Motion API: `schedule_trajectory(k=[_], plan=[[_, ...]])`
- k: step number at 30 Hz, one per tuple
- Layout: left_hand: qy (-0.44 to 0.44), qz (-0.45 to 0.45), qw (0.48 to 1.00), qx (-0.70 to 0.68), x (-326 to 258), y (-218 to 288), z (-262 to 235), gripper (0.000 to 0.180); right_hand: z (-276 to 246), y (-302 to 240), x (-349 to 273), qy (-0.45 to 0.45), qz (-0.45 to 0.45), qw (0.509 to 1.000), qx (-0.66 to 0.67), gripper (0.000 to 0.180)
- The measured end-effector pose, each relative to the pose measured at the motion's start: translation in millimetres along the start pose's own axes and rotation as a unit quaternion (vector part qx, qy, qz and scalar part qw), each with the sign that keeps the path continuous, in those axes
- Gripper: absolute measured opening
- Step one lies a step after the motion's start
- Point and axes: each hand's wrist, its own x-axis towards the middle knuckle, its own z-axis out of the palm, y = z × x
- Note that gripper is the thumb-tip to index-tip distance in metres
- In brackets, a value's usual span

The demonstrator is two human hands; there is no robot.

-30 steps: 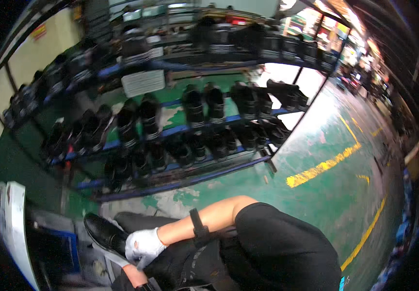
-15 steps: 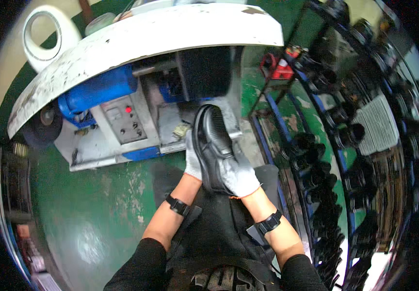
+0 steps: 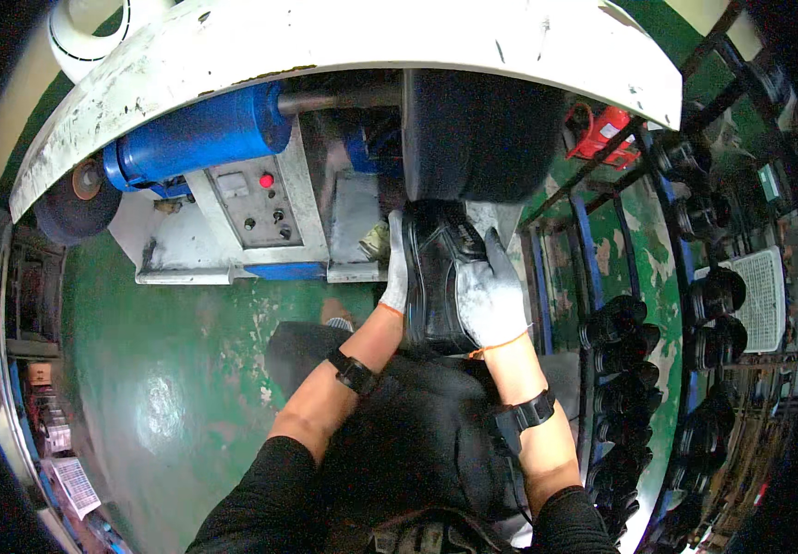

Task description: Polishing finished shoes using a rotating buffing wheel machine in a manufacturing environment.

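Observation:
A black leather shoe (image 3: 433,288) is held between my two hands, its far end right at the lower edge of a large dark polishing wheel (image 3: 477,138); whether they touch I cannot tell. Along the shoe's left side lies my left hand (image 3: 396,268), in a white glove, its fingers partly hidden behind the sole edge. My right hand (image 3: 493,300), gloved too, grips the shoe from the right with the thumb side pointing toward the wheel. The wheel's surface looks smooth or blurred.
A white machine hood (image 3: 353,42) arches above a blue motor (image 3: 200,138) and a control panel (image 3: 259,208) with a red button. Another dark wheel (image 3: 76,203) sits at the left end. Racks of black shoes (image 3: 621,369) stand close on my right, near a red jack-like tool (image 3: 599,134).
The shoe has turned in my hands and its far end is now at the dark wheel. My view has shifted closer to the machine and toward its right end.

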Motion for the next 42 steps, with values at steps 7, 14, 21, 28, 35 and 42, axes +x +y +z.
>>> schedule_trajectory(k=[7,14,21,28,35,42], plan=[[0.348,0.125,0.892,0.259,37,-6,44,0.078,47,-20,43,0.017,0.122,0.991,0.050,0.036],[0.373,0.126,0.886,0.246,66,-1,59,0.078,-54,-38,66,0.014,0.131,0.402,0.906,0.022],[0.399,0.136,0.849,0.319,67,25,62,0.072,-33,-37,72,-0.027,0.086,-0.165,0.982,0.025],[0.386,0.159,0.844,0.337,62,46,43,0.062,-24,-44,74,-0.063,0.151,-0.281,0.946,0.028],[0.480,0.141,0.806,0.317,59,35,68,0.045,14,-27,69,-0.131,0.124,-0.434,0.882,0.029],[0.376,0.238,0.814,0.373,42,26,47,0.052,5,-27,64,-0.130,0.107,-0.293,0.941,0.025]])
